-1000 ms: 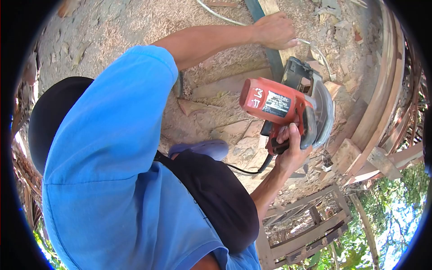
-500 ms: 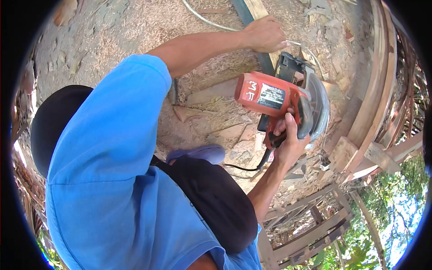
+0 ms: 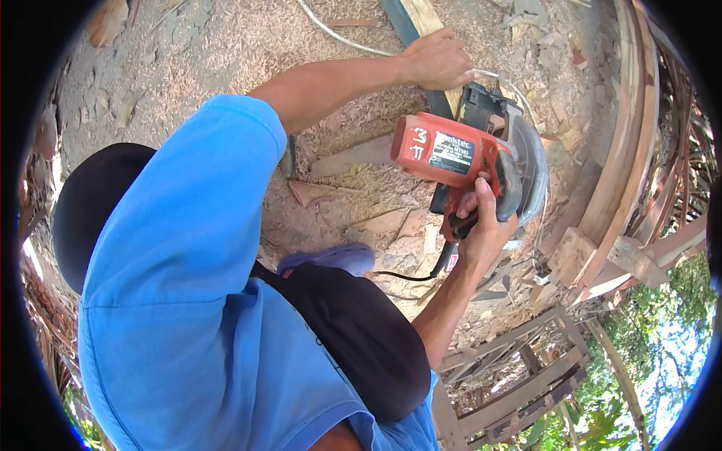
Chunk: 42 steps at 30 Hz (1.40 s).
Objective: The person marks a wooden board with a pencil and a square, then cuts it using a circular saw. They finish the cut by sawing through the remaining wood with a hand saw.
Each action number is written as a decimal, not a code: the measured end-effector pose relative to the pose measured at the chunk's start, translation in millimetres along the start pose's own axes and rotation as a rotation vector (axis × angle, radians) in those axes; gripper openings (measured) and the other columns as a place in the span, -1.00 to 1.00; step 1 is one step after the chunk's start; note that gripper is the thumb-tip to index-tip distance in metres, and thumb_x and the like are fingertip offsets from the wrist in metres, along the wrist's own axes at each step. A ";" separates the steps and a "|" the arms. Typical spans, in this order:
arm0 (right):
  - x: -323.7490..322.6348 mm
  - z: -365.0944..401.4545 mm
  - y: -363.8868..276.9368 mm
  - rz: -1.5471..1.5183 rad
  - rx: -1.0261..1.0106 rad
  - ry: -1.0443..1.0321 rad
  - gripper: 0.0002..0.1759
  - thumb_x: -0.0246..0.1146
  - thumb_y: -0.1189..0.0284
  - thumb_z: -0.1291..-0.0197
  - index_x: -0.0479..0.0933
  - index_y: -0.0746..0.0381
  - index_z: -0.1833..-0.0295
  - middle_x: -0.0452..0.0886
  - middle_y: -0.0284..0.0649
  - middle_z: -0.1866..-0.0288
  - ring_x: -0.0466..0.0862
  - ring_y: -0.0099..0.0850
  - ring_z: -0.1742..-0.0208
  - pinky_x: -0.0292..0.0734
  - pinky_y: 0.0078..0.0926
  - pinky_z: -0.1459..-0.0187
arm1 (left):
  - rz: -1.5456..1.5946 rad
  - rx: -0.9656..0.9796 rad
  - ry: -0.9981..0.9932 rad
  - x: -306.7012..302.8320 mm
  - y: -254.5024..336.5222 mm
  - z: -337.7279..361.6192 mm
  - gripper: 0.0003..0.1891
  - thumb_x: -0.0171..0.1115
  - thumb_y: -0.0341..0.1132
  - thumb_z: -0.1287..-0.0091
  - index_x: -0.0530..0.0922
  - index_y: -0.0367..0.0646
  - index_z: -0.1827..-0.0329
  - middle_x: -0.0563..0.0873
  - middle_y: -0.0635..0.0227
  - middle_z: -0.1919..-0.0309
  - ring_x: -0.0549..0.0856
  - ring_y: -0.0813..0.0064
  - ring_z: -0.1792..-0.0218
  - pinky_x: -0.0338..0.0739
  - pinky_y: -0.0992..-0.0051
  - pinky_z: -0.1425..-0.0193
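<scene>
My right hand [image 3: 483, 214] is wrapped round the rear handle of a red circular saw [image 3: 444, 150], with the thumb lying along the grip. The saw's grey blade guard [image 3: 532, 169] faces right, and its black base reaches the end of a long piece of lumber [image 3: 423, 16]. Close by the front of the saw, my left hand [image 3: 438, 60] is closed over the lumber, its fingers curled and partly hidden. The lumber has a pale upper face and a dark side. Where the blade meets the wood is hidden.
A black power cord [image 3: 421, 278] runs from the saw's handle past a purple sandal [image 3: 338, 259]. A pale cable [image 3: 335, 34] passes under the left arm. Wood scraps and shavings cover the ground [image 3: 203, 60]. Long timbers [image 3: 620, 150] stand along the right.
The saw has shifted slightly upward in the view, nearer my left hand. Both hands keep their hold.
</scene>
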State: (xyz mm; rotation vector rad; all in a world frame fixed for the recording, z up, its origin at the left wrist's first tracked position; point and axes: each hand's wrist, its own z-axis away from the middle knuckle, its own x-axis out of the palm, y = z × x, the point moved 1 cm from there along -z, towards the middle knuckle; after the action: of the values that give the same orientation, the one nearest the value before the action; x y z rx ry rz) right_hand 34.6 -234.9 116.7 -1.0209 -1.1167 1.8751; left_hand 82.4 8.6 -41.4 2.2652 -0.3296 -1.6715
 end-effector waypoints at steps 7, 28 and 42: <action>1.8 2.1 -9.1 0.042 0.044 -0.008 -0.67 0.45 0.39 -0.28 0.65 0.41 -0.02 0.54 -0.37 0.53 0.46 -0.64 0.55 0.32 -0.65 0.46 | 0.081 -0.046 0.020 -6.2 3.5 2.9 -0.45 -0.18 0.02 -0.61 0.77 -0.11 0.17 0.80 0.21 0.21 0.69 0.27 -0.07 0.37 0.21 -0.38; -161.5 283.7 12.6 0.352 0.810 0.284 -0.49 0.46 0.25 -0.25 0.63 0.31 -0.21 0.73 -0.14 0.14 0.69 -0.44 0.24 0.61 -0.42 0.13 | -0.020 -0.013 0.048 -10.7 -4.5 -2.5 -0.67 0.19 -0.15 -0.32 0.68 -0.29 0.16 0.75 -0.05 0.18 0.71 0.00 0.02 0.53 0.09 -0.22; -202.2 373.3 359.7 1.163 1.262 -0.160 -0.65 0.25 0.35 -0.30 0.72 0.22 -0.13 0.74 0.00 -0.16 0.73 -0.09 -0.22 0.71 -0.13 -0.08 | 0.075 0.098 -0.063 -2.1 4.2 -11.3 -0.53 0.02 -0.03 -0.57 0.69 -0.31 0.03 0.72 -0.10 0.15 0.65 -0.12 0.06 0.46 0.05 -0.13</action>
State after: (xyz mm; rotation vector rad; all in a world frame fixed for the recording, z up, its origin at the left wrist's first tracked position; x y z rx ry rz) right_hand -272.6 -671.2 -41.1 -0.6976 0.9115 2.8159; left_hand 92.6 6.7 -34.8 2.2426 -0.5153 -1.7268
